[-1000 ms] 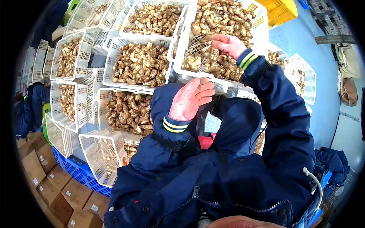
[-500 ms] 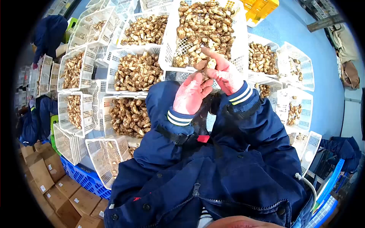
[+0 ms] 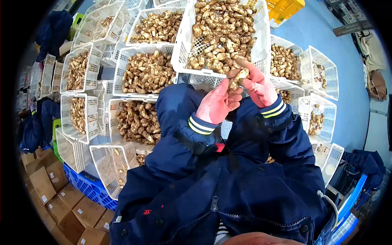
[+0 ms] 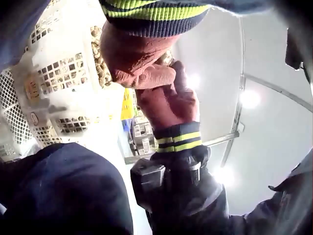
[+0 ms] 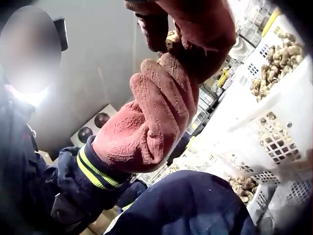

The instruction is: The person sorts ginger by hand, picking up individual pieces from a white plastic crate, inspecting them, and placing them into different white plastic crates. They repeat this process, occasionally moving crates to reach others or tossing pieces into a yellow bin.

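Both hands wear pink rubbery gloves and meet in front of the body, just off the near rim of the large white crate (image 3: 196, 70). Between them is a pale, brown-stained mushroom (image 3: 240, 78). The right hand (image 3: 259, 85) pinches it from the right with thumb and fingers. From the left, the left hand (image 3: 216, 102) holds its lower end, fingers curled toward it. Fingers cover much of the mushroom in the left wrist view, where only a small piece (image 4: 167, 58) shows. The right wrist view also shows just a bit of it (image 5: 172, 40). Many similar mushrooms (image 3: 224, 24) fill the large crate.
More white mesh crates of mushrooms stand left (image 3: 148, 73) and right (image 3: 285, 61). A yellow crate (image 3: 283, 11) is at the back. Lower left are cardboard boxes (image 3: 83, 210) beside a blue basket (image 3: 87, 185). Another person's dark sleeve (image 3: 53, 30) shows far left.
The right hand has come back from the large crate with a mushroom and met the left hand, which was bare-palmed and spread. Since half a second ago both hands have shifted slightly right and nearer.
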### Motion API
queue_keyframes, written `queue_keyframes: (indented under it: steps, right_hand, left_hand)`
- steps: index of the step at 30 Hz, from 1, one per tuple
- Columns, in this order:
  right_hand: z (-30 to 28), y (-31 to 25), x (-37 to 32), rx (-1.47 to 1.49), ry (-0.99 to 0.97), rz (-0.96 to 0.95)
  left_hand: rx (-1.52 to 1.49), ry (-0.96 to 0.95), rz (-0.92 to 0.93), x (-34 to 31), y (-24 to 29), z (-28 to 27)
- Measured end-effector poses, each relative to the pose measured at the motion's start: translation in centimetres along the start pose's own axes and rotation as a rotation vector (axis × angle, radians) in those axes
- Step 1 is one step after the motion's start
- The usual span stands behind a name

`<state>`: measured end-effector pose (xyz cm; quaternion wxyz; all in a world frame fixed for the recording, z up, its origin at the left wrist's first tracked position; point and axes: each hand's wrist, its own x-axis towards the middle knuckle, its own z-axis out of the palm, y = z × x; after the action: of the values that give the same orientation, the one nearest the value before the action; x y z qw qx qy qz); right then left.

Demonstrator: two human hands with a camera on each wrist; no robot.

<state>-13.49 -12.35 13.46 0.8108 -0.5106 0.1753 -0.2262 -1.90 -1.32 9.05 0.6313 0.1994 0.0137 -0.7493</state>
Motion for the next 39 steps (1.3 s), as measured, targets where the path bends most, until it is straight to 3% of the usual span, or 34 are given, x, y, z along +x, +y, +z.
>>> queue_keyframes:
  steps: [6,8,10,12,13,16,20,26,35,39]
  right_hand:
    - [-0.8,0.0,-0.1,0.119,0.021,0.031]
    - [-1.6,0.2,0.1,-0.024,0.023,-0.029]
    - [-1.7,-0.1,0.0,0.043,0.057,0.003]
    - [-1.6,-0.4,0.0,0.056,0.046,0.059]
    - [-1.4,-0.6,-0.1,0.022,0.015,0.126]
    - [-0.9,0.3,0.0,-0.006,-0.027,0.061]
    - [-0.2,0.3,-0.6,-0.017,0.075,0.024]
    - [-0.1,0.9,-0.7,0.046,0.035,-0.021]
    - [-0.6,1.7,-0.6,0.013,0.091,-0.016]
    - [-1.5,-0.4,-1.7,-0.065,0.169,-0.022]
  left_hand:
    - [0.03,0.028,-0.044,0.3,0.0,-0.9]
    - [-0.016,-0.029,-0.086,0.8,0.0,-1.9]
    - [0.002,-0.053,-0.047,0.6,-0.2,-2.0]
    - [0.036,0.002,-0.127,0.5,-0.1,-1.2]
    - [-0.012,-0.117,-0.105,0.4,0.0,-0.8]
    - [-0.072,-0.127,0.016,0.4,-0.1,-1.3]
    - [-0.024,-0.044,0.142,0.2,0.1,-1.0]
    - [0.002,0.005,0.226,-0.1,-0.2,-0.5]
    - [0.002,-0.014,0.184,0.0,-0.4,-1.4]
    - [0.053,-0.059,0.077,0.0,-0.3,-1.6]
